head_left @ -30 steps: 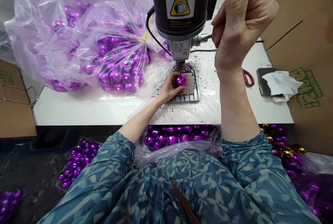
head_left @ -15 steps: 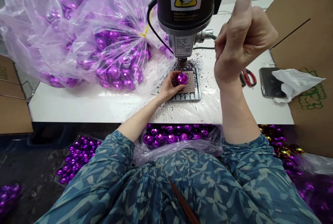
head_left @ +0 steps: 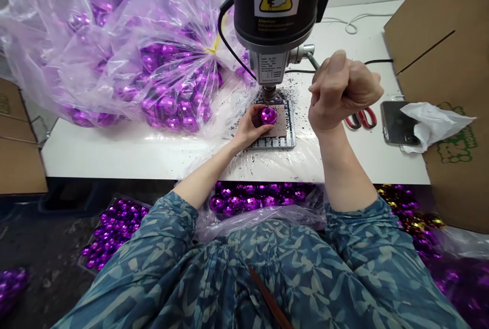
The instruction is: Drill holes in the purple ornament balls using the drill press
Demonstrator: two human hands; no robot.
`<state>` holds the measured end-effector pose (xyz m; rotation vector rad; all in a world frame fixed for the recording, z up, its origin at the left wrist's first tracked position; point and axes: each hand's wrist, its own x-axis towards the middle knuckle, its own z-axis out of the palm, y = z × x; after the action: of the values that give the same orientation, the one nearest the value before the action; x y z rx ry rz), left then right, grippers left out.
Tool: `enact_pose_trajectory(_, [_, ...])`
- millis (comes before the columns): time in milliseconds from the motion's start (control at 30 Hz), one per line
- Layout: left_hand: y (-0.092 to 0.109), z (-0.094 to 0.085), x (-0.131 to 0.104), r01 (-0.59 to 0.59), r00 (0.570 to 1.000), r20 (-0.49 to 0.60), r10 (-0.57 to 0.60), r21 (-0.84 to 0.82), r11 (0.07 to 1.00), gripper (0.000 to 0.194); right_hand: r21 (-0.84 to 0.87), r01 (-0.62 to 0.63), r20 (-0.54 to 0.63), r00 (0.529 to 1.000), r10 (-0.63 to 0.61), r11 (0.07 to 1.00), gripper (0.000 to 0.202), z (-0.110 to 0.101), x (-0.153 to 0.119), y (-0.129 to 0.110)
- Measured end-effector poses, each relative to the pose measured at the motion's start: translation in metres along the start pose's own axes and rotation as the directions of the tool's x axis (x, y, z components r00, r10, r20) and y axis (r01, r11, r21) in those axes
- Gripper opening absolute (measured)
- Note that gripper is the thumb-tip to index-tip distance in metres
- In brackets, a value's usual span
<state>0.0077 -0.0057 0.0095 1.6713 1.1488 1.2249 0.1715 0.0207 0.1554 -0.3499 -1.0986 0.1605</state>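
My left hand (head_left: 252, 126) grips a shiny purple faceted ball (head_left: 268, 115) from its left side, thumb in front and fingers behind. The ball rests on a brown board (head_left: 279, 126) on the slotted metal base (head_left: 291, 138) of a bench drill press (head_left: 277, 18). Straight above the ball is the drill's chuck (head_left: 269, 92), its bit reaching the ball's top. My right hand (head_left: 342, 89) is closed in a fist around the end of the drill's feed lever (head_left: 311, 56), whose grip the fingers hide.
A clear bag (head_left: 168, 74) of purple balls fills the table's left. Red-handled scissors (head_left: 362, 118), a phone (head_left: 399, 122) and white tissue (head_left: 439, 122) lie right, beside a cardboard box (head_left: 451, 64). Dark shavings litter the base. More purple balls (head_left: 250, 201) sit below the front edge.
My right hand has come down and slightly left with the lever. A dark hole is now visible in the ball's top. My left hand stays in place.
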Motion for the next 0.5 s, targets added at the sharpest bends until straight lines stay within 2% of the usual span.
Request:
enact_pose_trajectory(333, [-0.004, 0.003, 0.000, 0.016, 1.000, -0.008, -0.017, -0.065, 0.998, 0.070, -0.116, 0.026, 0.073, 0.997, -0.018, 0.993, 0.076, -0.015, -0.015, 0.017])
enact_pose_trajectory(433, [-0.006, 0.004, -0.001, 0.015, 1.000, 0.002, -0.015, -0.065, 0.998, 0.068, -0.138, 0.017, 0.088, 0.996, -0.004, 0.990, 0.077, -0.015, -0.017, 0.010])
enact_pose_trajectory(500, [-0.007, 0.004, 0.001, 0.008, 1.000, 0.006, -0.007, -0.045, 0.999, 0.068, -0.147, -0.012, 0.060, 0.998, 0.021, 0.989, 0.075, -0.006, -0.009, -0.002])
